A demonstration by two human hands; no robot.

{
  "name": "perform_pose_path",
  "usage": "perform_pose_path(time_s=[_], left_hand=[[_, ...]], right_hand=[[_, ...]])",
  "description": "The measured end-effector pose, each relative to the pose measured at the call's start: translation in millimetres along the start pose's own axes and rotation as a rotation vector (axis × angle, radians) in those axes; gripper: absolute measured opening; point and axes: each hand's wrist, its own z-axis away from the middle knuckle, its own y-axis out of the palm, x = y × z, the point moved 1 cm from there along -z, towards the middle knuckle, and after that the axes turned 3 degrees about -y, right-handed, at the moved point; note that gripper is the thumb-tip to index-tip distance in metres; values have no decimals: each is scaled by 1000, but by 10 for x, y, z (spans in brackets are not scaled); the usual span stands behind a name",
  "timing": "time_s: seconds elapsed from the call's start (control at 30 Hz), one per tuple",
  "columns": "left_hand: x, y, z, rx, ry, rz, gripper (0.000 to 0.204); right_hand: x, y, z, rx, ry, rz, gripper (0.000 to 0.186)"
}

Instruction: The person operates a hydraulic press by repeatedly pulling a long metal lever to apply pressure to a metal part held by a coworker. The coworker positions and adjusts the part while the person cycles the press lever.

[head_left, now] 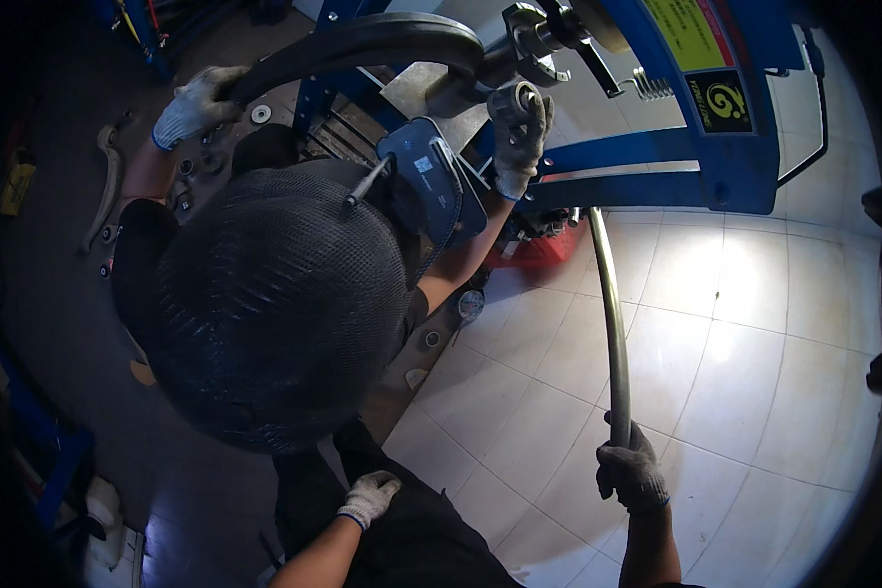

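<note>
1. Long metal lever bar (612, 323): runs from the blue press frame (725, 167) down over the tiled floor (755, 333) toward the wearer. Gripped at its low free end, prob. for max leverage.
2. Right hand (632, 470), dark glove: fingers wrapped tight round the bar's end, closed on it; forearm comes in from the lower edge.
3. Left hand (370, 497), light glove: rested on dark clothing at the lower edge, nothing held. Fingers look loosely curled; exact spread can't be told.
4. Co-worker w/ a dark mesh cap (274, 314) is bent in between wearer and press. One gloved hand (519, 127) is closed on a metal part at the press head, seemingly to steady it; the other (198, 106) is held on a curved black bar (363, 44) arching over the frame.
5. Flat blue-grey device (431, 181) is seen just above the cap, near the press.
6. Red object (539, 250) at the frame's base, partly hidden.
7. Far left: dark floor w/ loose metal parts (108, 176), well apart from the bar.
</note>
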Motion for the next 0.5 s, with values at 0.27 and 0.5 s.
perform_pose_path(time_s=[0.27, 0.5], left_hand=[[71, 110, -110, -64, -3, -18, 31], [33, 108, -84, -96, -67, -55, 36]], right_hand=[[-86, -49, -62, 8, -4, -4, 65], [-101, 6, -75, 18, 6, 16, 68]])
